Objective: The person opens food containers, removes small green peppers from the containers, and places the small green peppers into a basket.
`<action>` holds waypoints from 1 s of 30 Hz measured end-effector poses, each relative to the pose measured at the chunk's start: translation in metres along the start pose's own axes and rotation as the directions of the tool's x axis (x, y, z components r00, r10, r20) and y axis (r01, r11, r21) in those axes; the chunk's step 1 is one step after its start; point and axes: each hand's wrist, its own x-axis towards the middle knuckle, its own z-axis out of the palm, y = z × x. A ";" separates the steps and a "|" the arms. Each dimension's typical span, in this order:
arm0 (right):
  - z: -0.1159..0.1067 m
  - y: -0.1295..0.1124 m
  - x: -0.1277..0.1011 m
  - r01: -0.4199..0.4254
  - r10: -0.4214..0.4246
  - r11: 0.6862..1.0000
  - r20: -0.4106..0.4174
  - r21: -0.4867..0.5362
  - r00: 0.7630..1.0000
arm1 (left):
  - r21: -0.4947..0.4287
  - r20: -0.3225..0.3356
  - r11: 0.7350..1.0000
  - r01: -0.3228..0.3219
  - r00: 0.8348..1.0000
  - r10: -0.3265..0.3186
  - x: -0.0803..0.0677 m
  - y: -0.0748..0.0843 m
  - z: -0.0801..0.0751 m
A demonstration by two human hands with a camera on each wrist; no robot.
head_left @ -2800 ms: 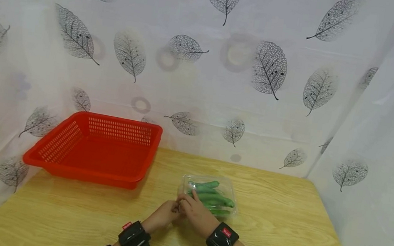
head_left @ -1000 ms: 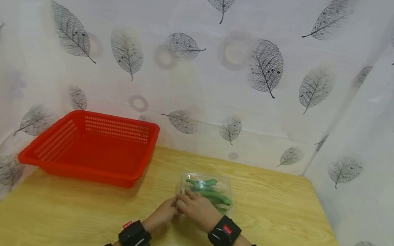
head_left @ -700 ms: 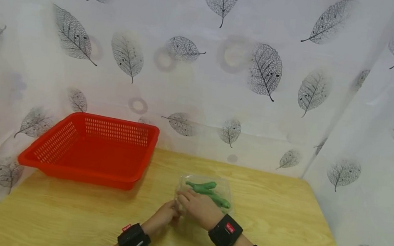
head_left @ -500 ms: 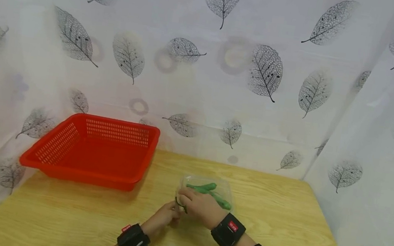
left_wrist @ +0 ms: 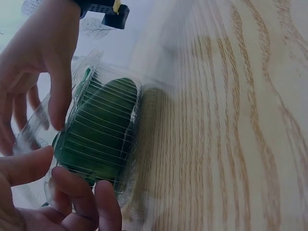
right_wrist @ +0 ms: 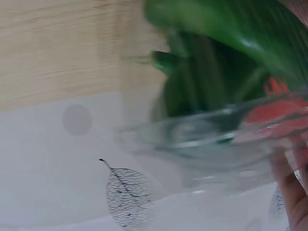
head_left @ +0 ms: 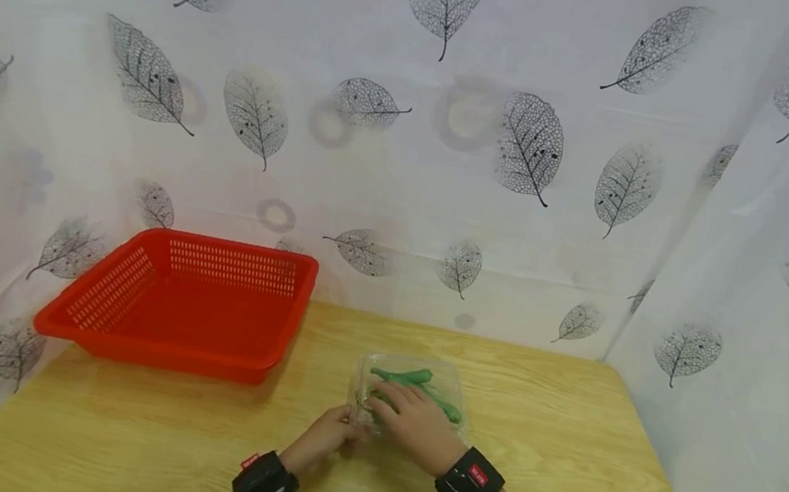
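Observation:
A clear plastic box (head_left: 448, 376) with long green peppers (head_left: 408, 376) in it lies on the table, slightly right of centre. My left hand (head_left: 330, 432) pinches its near left corner; in the left wrist view, the thumb and curled fingers of that left hand (left_wrist: 62, 202) lie at the box edge. My right hand (head_left: 423, 433) reaches over the box with its fingers extended across the near peppers. Its thumb runs along the ribbed side in the left wrist view. The right wrist view shows the peppers (right_wrist: 211, 29) close up, blurred. How the lid stands cannot be told.
A red plastic basket (head_left: 286, 332) with slotted walls stands at the back left of the wooden table (head_left: 535, 434). Behind it and at both sides hangs a white curtain (head_left: 373, 184) with printed leaves. Each wrist carries a black band.
The dark stem seen between my hands half a second ago is out of sight. My right wrist has come slightly nearer and right, with its fingers spread farther over the peppers. The left hand stays at the corner.

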 end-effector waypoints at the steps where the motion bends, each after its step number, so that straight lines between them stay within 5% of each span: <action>1: 0.000 0.002 -0.002 -0.014 0.014 1.000 0.002 -0.001 1.000 | 0.004 -0.002 1.000 0.000 1.000 0.000 0.000 0.000 0.000; 19: 0.000 0.017 -0.050 -0.175 0.176 0.983 0.033 -0.048 0.984 | 0.068 -0.052 0.998 -0.021 0.998 0.024 -0.003 0.003 0.000; 30: -0.002 0.018 -0.055 -0.253 0.253 0.967 0.020 0.007 0.967 | 0.071 -0.058 0.997 0.010 0.998 -0.006 0.000 0.003 0.002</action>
